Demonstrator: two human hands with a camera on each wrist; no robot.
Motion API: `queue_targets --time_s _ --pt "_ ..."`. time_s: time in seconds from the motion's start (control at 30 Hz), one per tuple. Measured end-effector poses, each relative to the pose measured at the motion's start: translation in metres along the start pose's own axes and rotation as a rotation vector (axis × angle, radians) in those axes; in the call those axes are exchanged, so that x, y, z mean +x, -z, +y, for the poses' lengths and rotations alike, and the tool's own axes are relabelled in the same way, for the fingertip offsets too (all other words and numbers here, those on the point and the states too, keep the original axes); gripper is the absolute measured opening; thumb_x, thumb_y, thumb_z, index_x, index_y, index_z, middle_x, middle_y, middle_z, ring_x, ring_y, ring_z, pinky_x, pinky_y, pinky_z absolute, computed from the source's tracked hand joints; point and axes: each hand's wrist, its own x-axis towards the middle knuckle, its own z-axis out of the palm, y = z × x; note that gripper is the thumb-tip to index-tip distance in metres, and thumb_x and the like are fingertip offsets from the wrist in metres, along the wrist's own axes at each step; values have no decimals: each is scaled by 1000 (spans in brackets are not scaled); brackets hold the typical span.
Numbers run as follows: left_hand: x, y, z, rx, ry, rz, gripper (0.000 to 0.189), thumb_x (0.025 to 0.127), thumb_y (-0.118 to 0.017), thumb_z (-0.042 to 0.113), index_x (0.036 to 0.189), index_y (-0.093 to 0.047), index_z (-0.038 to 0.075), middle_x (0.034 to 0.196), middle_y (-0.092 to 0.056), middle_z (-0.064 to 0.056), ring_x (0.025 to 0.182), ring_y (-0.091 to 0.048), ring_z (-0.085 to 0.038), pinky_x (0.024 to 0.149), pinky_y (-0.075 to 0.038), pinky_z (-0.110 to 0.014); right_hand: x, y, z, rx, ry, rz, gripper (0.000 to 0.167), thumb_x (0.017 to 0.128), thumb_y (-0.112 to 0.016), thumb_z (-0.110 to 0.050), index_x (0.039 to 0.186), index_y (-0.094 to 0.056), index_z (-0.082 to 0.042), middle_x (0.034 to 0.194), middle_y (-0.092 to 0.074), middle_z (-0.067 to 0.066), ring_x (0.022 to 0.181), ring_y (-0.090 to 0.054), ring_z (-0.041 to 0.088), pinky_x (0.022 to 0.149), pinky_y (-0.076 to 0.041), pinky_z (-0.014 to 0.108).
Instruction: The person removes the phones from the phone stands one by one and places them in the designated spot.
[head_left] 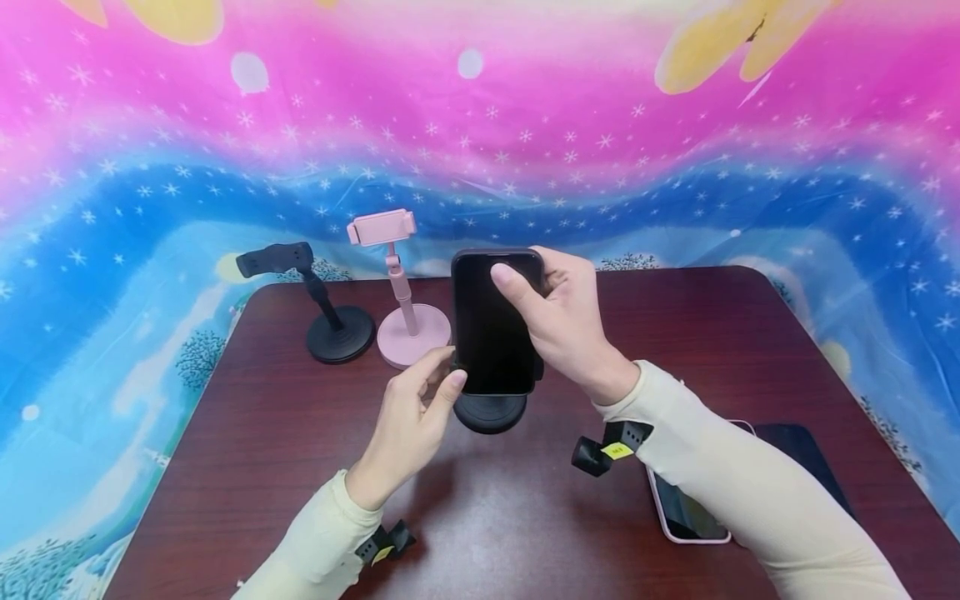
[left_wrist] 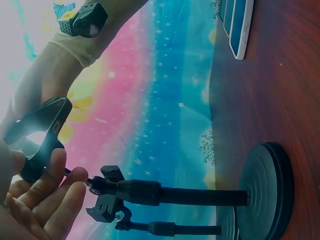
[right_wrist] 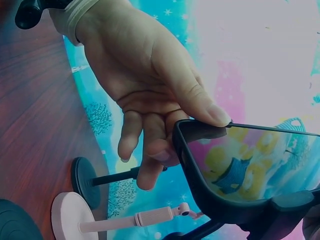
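Note:
A black smartphone [head_left: 491, 329] stands upright in front of me, its dark screen toward me. My right hand [head_left: 573, 321] grips its upper right side, thumb over the screen and fingers behind. At its lower left edge, my left hand [head_left: 408, 417] pinches the black clamp of a phone stand, thumb in front and other fingers behind. The stand's round base [head_left: 491, 414] shows beneath the phone; its pole is hidden there. From the left wrist, a black pole [left_wrist: 200, 196] rises from the base. The clamp [right_wrist: 290, 207] lies along the phone's long edge in the right wrist view.
A black phone stand [head_left: 340, 333] and a pink phone stand [head_left: 412, 329] are at the table's back left. Near my right forearm lie a pink-edged phone [head_left: 686, 508] and a dark flat device [head_left: 802, 458]. Patterned cloth [head_left: 480, 150] hangs behind the table [head_left: 300, 467].

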Motion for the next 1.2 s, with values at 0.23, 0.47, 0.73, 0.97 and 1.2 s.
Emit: queue_targets --time_s 0.23,0.47,0.73,0.97,1.2 --pt "0 -1 1 -9 2 -3 24 101 -61 12 123 -66 5 101 -77 -8 86 -66 -7 70 -58 -23 1 1 0 -13 -1 7 26 96 -70 -18 86 -71 6 68 -68 -9 56 -58 9 50 -49 24" --pt "0 -1 0 -14 0 -3 24 101 -61 12 124 -66 6 104 -77 -8 90 -68 -7 73 -59 -24 2 1 -1 -14 7 1 29 96 -71 -21 86 -71 6 68 -69 -9 56 -60 11 50 -51 25" --pt "-1 -1 -2 -27 -5 -6 23 102 -60 13 124 -66 7 103 -77 -7 86 -68 -7 70 -59 -23 4 2 -1 -9 18 -2 35 96 -71 -28 86 -71 6 68 -69 -9 56 -62 13 51 -52 27" --pt "-2 -2 -1 -49 0 -13 23 102 -60 12 124 -65 7 93 -77 -6 81 -71 -8 65 -57 -23 5 3 0 -6 27 -3 42 96 -70 -35 86 -71 6 69 -69 -10 57 -62 13 51 -52 27" --pt "-4 -2 -2 -70 15 -18 24 102 -60 13 125 -65 9 82 -75 -3 78 -74 -17 63 -57 -24 7 4 -1 2 29 -2 40 96 -71 -33 87 -72 6 70 -71 -9 58 -63 14 52 -53 28"
